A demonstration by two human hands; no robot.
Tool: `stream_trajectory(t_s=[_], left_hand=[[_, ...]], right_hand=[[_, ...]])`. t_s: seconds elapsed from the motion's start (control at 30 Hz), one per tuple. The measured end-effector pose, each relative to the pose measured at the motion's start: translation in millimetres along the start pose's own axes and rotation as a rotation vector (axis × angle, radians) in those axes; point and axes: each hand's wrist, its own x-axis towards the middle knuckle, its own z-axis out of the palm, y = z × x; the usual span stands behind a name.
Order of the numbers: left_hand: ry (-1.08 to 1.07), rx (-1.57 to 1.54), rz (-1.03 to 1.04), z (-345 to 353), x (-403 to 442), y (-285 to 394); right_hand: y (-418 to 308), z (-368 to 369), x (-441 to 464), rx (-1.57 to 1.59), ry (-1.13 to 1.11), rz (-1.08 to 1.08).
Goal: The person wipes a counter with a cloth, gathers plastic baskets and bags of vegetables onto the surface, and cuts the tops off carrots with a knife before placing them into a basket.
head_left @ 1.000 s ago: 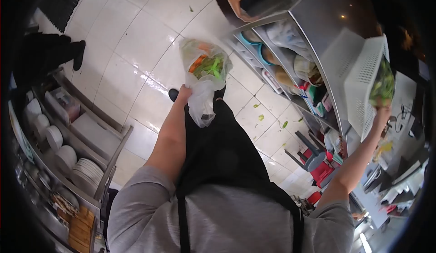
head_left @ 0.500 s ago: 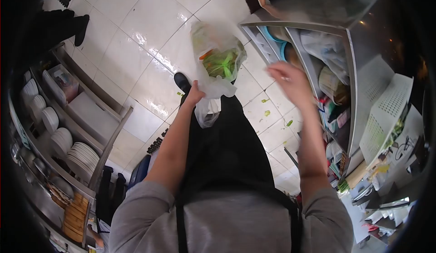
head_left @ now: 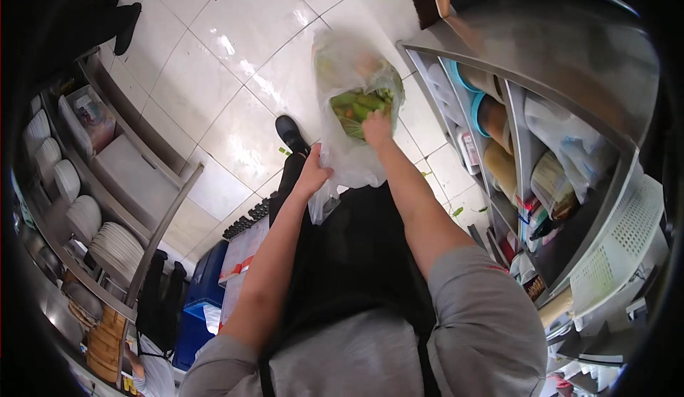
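Note:
A translucent white plastic bag (head_left: pixel 345 158) hangs over the tiled floor in front of my legs, its mouth gaping. My left hand (head_left: pixel 313 174) is closed on the near left edge of this bag. Inside lie leafy green contents (head_left: pixel 349 110) with some orange showing among them. My right hand (head_left: pixel 377 127) reaches into the mouth, fingers bent together against the green contents. What those fingers hold is hidden.
A steel shelf unit (head_left: pixel 499 76) with containers and bags stands on the right, a white perforated basket (head_left: pixel 620 240) beside it. At left, a rack holds stacked plates (head_left: pixel 117 247). Green scraps (head_left: pixel 458 212) lie on the floor. Another person (head_left: pixel 153 361) is at lower left.
My right hand has moved left from beside the shelf into the bag's mouth. The bag has shifted slightly right in view. My left hand keeps its hold on the bag.

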Motion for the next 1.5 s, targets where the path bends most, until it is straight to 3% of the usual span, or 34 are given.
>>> stream_trajectory(t_s=[0.07, 0.17, 0.23, 0.3, 0.33, 0.43, 0.5, 0.53, 0.57, 0.63, 0.67, 0.7, 0.73, 0.77, 0.8, 0.83, 0.87, 0.9, 1.0, 1.03, 1.1, 1.13, 1.17, 1.2, 1.27, 1.33, 1.37, 1.43, 1.5], left_hand=[[0.006, -0.010, 0.013, 1.4, 4.4, -0.2], [-0.003, 0.011, -0.021, -7.7, 4.0, -10.1], [0.037, 0.095, -0.036, -9.7, 6.3, -5.3], [0.032, 0.132, -0.076, -11.6, 13.7, -7.8], [0.032, 0.169, -0.127, -13.0, 17.8, -9.6], [0.046, 0.318, -0.144, -14.1, 27.7, -15.1], [0.077, 0.350, -0.088, -18.5, 38.7, -32.2], [0.104, 0.378, -0.035, -19.0, 46.8, -42.3], [0.110, 0.460, -0.017, -21.8, 56.9, -54.2], [0.125, 0.424, -0.015, -20.2, 55.1, -44.5], [0.111, 0.533, 0.000, -23.8, 54.3, -39.4], [0.094, 0.521, 0.026, -33.4, 69.1, -59.8], [0.070, 0.537, 0.047, -38.8, 73.9, -63.7], [-0.013, 0.642, 0.067, -42.8, 72.3, -53.9], [0.004, 0.522, 0.098, -40.8, 70.1, -51.0], [-0.001, 0.587, 0.026, -33.1, 55.1, -24.0], [-0.003, 0.396, 0.021, -31.4, 51.1, -21.0], [-0.007, 0.394, 0.010, -31.8, 57.9, -25.1], [-0.011, 0.337, -0.031, -28.5, 50.7, -18.5], [-0.014, 0.279, -0.057, -29.5, 46.2, -13.6], [-0.008, 0.432, -0.002, -38.2, 64.2, -34.1], [0.030, 0.519, 0.024, -39.0, 60.7, -27.7], [0.068, 0.609, 0.041, -33.4, 53.3, -23.3], [0.061, 0.622, 0.009, -34.1, 51.1, -24.4], [0.063, 0.600, -0.006, -37.6, 67.4, -43.5], [0.081, 0.547, -0.062, -25.5, 34.0, -7.5], [0.081, 0.449, -0.085, -24.5, 34.4, -9.1], [0.086, 0.346, -0.112, -23.0, 32.9, -12.0], [0.101, 0.285, -0.084, -21.9, 27.0, -9.7]], right_hand=[[1.8, -11.6, -10.0, 0.065, -0.010, 0.063], [-9.5, -104.0, -67.4, 0.268, 0.029, -0.039], [-13.9, -161.5, -94.8, 0.556, -0.099, 0.292], [-12.7, -249.9, -140.2, 0.620, 0.036, 0.151], [-5.9, -269.2, -161.4, 0.785, 0.247, 0.057], [16.2, -393.9, -227.4, 0.993, 0.275, 0.188], [55.2, -435.0, -290.7, 1.116, 0.486, 0.315], [67.5, -460.9, -321.1, 1.023, 0.746, 0.278], [81.2, -494.6, -350.9, 1.018, 0.891, 0.430], [117.7, -552.4, -410.7, 0.942, 1.090, 0.337], [122.0, -582.0, -434.8, 0.896, 1.290, 0.481], [150.4, -606.2, -477.4, 0.952, 1.534, 0.452], [158.0, -636.2, -495.1, 0.800, 1.783, 0.517], [191.4, -663.8, -543.7, 0.642, 1.811, 0.488], [201.5, -688.8, -565.0, 0.484, 1.754, 0.418], [223.8, -707.8, -592.8, 0.566, 1.771, 0.469], [230.6, -708.8, -584.8, 0.104, 1.735, 0.651], [182.1, -710.9, -527.6, -0.228, 1.614, 1.073], [276.3, -690.8, -559.0, -0.207, 1.250, 0.590], [289.6, -657.0, -545.8, -0.334, 1.230, 0.559], [307.8, -590.5, -513.0, -0.353, 0.862, 0.707], [317.7, -550.3, -491.8, -0.417, 0.695, 0.628], [238.2, -545.3, -436.7, -0.532, 0.319, 1.135], [243.5, -540.4, -438.2, -0.503, 0.311, 1.098], [273.5, -533.2, -445.4, -0.014, 0.411, 0.651], [241.0, -555.3, -436.5, 0.288, 0.469, 0.684], [234.1, -560.9, -437.1, 0.294, 0.463, 0.665], [223.7, -569.1, -439.8, -0.015, 0.647, 0.783], [199.7, -574.0, -428.5, -0.044, 0.702, 0.755]])
